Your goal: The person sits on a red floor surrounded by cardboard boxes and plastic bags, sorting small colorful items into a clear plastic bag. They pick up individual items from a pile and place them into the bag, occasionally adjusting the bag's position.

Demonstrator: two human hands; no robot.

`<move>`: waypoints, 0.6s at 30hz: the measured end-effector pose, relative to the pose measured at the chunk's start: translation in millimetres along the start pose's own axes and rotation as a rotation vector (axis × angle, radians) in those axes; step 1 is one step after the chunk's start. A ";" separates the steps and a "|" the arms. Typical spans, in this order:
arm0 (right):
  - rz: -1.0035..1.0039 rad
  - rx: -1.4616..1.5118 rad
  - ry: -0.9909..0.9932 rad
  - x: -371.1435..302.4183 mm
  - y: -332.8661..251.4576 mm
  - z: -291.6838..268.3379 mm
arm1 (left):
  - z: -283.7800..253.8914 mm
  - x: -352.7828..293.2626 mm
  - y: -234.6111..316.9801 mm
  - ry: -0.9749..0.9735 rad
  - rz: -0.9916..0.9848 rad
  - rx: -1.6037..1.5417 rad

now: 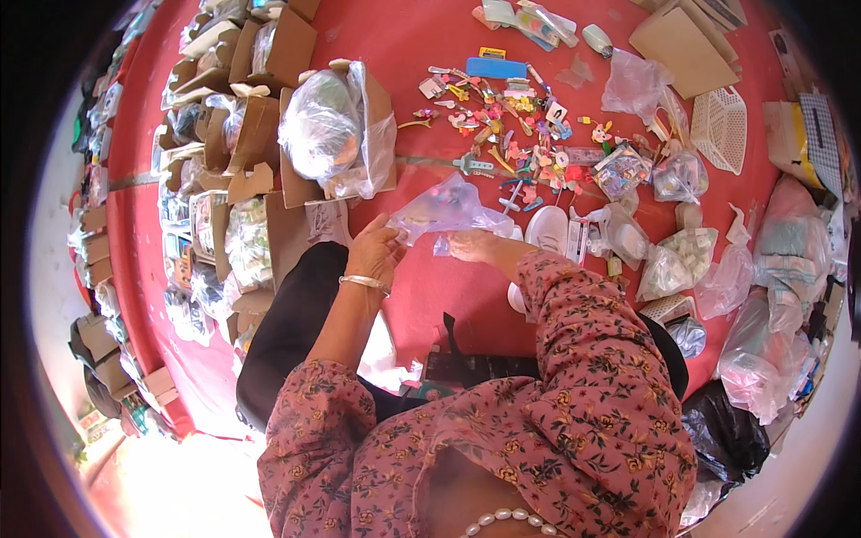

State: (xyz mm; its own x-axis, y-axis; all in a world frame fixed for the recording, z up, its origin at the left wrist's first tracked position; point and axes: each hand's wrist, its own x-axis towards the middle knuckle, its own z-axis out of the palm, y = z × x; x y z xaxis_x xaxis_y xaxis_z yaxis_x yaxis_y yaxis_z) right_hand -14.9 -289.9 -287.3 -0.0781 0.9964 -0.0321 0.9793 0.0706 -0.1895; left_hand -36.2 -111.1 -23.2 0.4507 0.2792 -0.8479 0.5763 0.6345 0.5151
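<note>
A clear plastic bag with small colourful items showing in it stretches between my two hands. My left hand, with a bangle at the wrist, pinches the bag's left edge. At its lower right edge, my right hand is closed on the plastic, its fingertips partly hidden. Just beyond the bag lies a loose heap of small colourful trinkets on the red floor covering. A grey-green flat piece and a light blue cross-shaped piece lie close to the bag.
An open cardboard box with a big stuffed plastic bag stands to the left, beside rows of boxes. A blue case lies behind the heap. On the right are filled bags, a white basket, and a white shoe.
</note>
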 end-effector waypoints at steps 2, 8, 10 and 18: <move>-0.015 0.198 -0.229 7.2 -6.5 -42.5 | -3.9 -1.6 0.5 0.038 0.008 -0.010; 0.071 1.196 -0.800 3.7 21.5 -199.7 | -20.8 14.5 -8.8 0.053 0.093 0.025; 0.188 1.285 -0.625 -4.5 35.2 -232.8 | -26.7 18.2 -12.1 0.033 0.099 0.044; 0.471 0.534 0.060 20.2 44.2 -203.2 | -7.3 4.1 -12.7 -0.008 0.093 0.063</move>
State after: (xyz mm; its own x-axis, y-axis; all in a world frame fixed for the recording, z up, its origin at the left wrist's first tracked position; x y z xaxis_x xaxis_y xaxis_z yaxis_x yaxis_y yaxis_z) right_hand 64.7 -257.3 -97.0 0.3559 0.9175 -0.1773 0.6802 -0.3844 -0.6242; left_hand -46.7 -112.7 -34.1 0.5092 0.3286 -0.7955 0.5734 0.5597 0.5982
